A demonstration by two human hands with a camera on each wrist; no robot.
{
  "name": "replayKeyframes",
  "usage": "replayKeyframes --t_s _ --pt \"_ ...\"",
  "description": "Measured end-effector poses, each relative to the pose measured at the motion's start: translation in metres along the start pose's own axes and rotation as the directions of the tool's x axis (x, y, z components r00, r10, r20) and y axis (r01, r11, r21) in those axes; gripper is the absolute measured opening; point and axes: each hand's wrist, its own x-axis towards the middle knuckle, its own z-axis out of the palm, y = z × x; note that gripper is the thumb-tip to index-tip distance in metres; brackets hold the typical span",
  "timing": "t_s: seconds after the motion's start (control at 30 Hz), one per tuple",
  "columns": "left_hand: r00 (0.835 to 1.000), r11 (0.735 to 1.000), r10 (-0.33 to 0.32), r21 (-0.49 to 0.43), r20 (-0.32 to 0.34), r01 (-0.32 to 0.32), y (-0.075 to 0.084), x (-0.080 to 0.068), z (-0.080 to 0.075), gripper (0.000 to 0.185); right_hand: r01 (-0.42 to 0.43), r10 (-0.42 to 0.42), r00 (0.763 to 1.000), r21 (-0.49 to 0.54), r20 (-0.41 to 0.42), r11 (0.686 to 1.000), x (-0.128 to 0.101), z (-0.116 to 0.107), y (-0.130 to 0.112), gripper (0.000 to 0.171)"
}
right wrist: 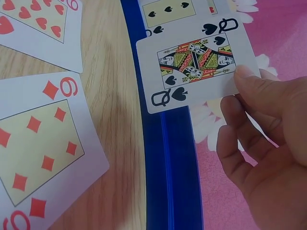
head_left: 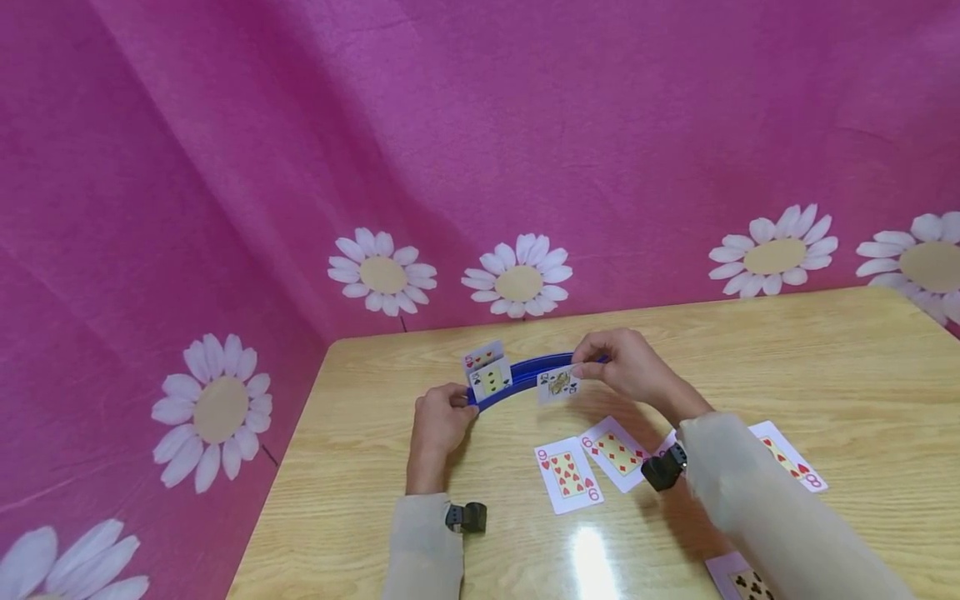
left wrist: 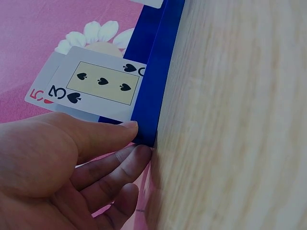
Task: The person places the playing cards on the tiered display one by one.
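A curved blue card holder (head_left: 542,369) stands on the wooden table (head_left: 750,350). A five of hearts (head_left: 482,357) and a three of spades (head_left: 491,381) stand in its left part. My left hand (head_left: 442,415) grips the holder's left end (left wrist: 152,96), thumb on one side and fingers on the other, just below the three of spades (left wrist: 100,86). My right hand (head_left: 626,367) pinches a queen of spades (head_left: 558,385) by its edge. It holds the queen (right wrist: 194,62) face up against the holder's slot (right wrist: 172,163), thumb (right wrist: 249,79) on the card's corner.
Face up on the table in front of the holder lie a nine of hearts (head_left: 568,475), a six of diamonds (head_left: 617,452), a red eight (head_left: 791,457) partly under my right sleeve, and a clubs card (head_left: 742,582) at the near edge. Pink daisy cloth (head_left: 450,167) backs the table.
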Motion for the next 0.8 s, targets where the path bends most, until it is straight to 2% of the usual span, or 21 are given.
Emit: replayKeyframes --t_s 0.27,0.8 --pt "1.000 1.000 0.000 0.009 -0.006 0.000 0.001 0.000 0.001 0.027 -0.028 0.028 1.000 0.021 -0.015 0.999 0.006 0.002 0.001 0.011" --pt "1.000 1.000 -0.001 0.019 0.003 0.000 0.002 0.001 -0.002 0.028 -0.071 0.071 0.997 -0.022 -0.015 0.997 0.024 0.005 0.003 0.005"
